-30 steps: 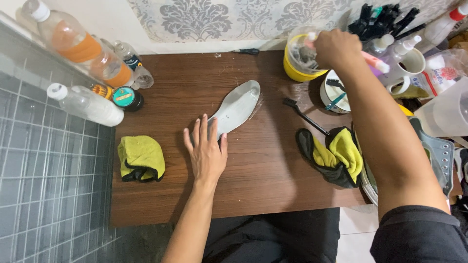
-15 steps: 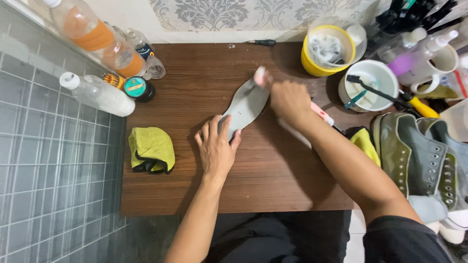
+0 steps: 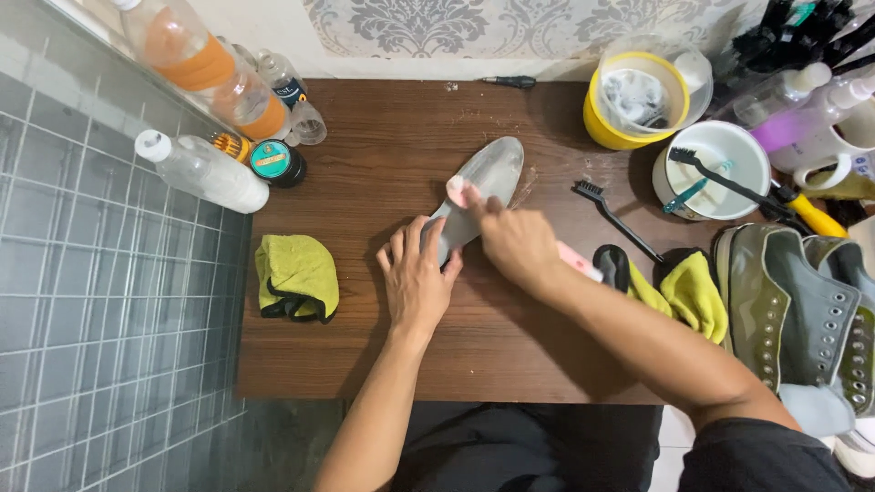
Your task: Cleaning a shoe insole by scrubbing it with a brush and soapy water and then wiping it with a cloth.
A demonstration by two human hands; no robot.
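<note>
Right hand (image 3: 518,244) closed round pink brush (image 3: 456,189), head pressed on grey insole (image 3: 483,187) at table (image 3: 383,355) centre. Left hand (image 3: 417,273) open, flat on insole's near end. Bare wood from 6 to 8 o'clock; far edge crowded. Two green cloths: one (image 3: 296,276) at 9, one (image 3: 688,292) at 3. Yellow tub (image 3: 602,128) at 1 holds foam; white bowl (image 3: 720,150) holds two brushes. Grey sneakers (image 3: 802,310) beyond right edge.

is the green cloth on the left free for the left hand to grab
Probably yes: the cloth lies alone on the table, nothing between it and the left hand, though that hand is pressing down the insole.
</note>
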